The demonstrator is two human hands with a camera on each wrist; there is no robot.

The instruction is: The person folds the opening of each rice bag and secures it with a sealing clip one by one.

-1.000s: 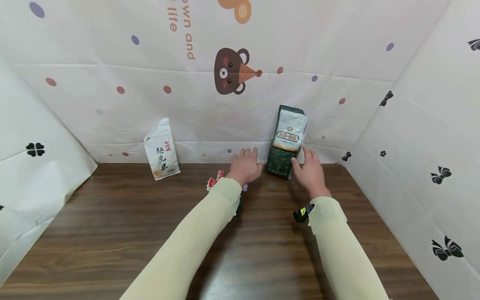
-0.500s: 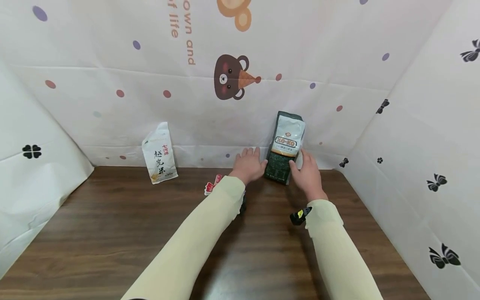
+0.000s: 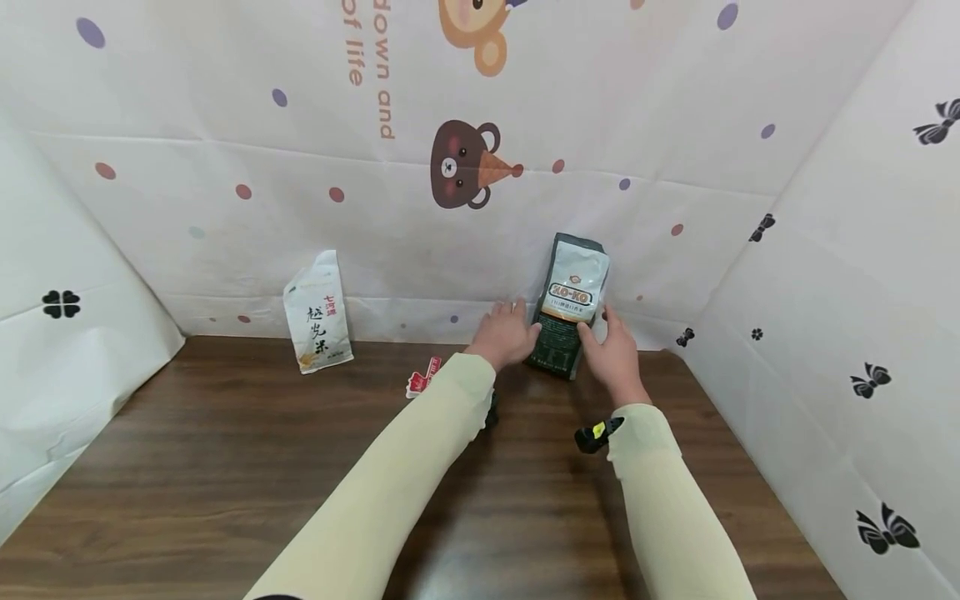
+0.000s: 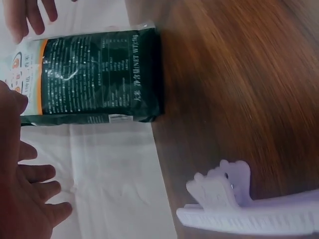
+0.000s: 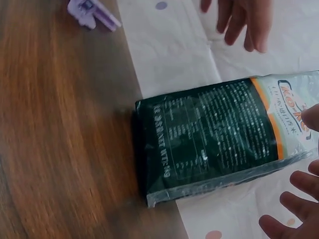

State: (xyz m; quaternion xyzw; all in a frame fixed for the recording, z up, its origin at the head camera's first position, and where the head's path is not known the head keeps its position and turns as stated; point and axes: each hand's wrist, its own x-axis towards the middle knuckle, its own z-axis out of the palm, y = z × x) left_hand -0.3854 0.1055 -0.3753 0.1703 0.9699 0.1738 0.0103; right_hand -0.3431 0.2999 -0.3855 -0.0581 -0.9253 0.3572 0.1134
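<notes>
L hand (image 3: 504, 335) has shifted closer to the dark-green & white glossy plastic KO-KO bag (image 3: 567, 304) over the last sec, now just beside its left edge w/ fingers apart; R hand (image 3: 615, 354) is at the bag's right edge, thumb & fingers also spread, can't tell if touching. Bag leans back vs. white printed cloth (image 3: 405, 250), base on brown wood-grain counter (image 3: 225, 458). Well left of bag: white pkt w/ black & red characters (image 3: 318, 317); nearer left, red-&-white cut-out (image 3: 422, 380) & lilac plastic clip-like item (image 4: 249, 222).
</notes>
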